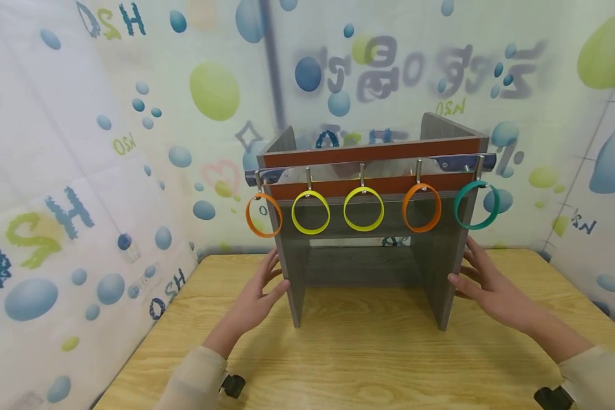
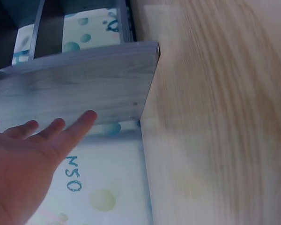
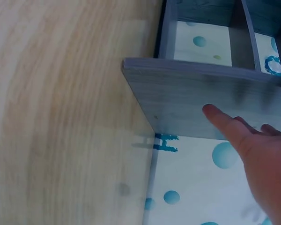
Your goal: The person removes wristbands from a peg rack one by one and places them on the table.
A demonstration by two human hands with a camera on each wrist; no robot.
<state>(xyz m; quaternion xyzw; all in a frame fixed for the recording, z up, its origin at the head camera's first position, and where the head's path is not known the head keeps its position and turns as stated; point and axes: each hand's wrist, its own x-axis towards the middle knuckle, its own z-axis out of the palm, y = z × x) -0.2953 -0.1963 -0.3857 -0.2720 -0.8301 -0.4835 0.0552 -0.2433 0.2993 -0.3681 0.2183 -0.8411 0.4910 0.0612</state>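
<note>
One grey rack upright at mid-table, two side panels standing on the wood of the table. Across its upper front, one shiny rail; red-brown board shows in two strips, above and below it. Five hooks on the rail, one ring to each. Rings counted, left to right: orange, yellow, yellow, orange, teal; so two orange, two yellow, one teal. Two hands, one outside each panel. Left hand at the left panel: fingers extended and spread, thumb toward the front edge, nothing enclosed. Right hand mirrors it at the right panel, thumb likewise at the front edge, fingers long and loose, grasping nothing. Wrist views dim; which fingertips actually bear on the panels, I cannot fairly say. Two pale sleeves, one small black object by each cuff. Patterned sheeting behind, with blue and green ovals.
</note>
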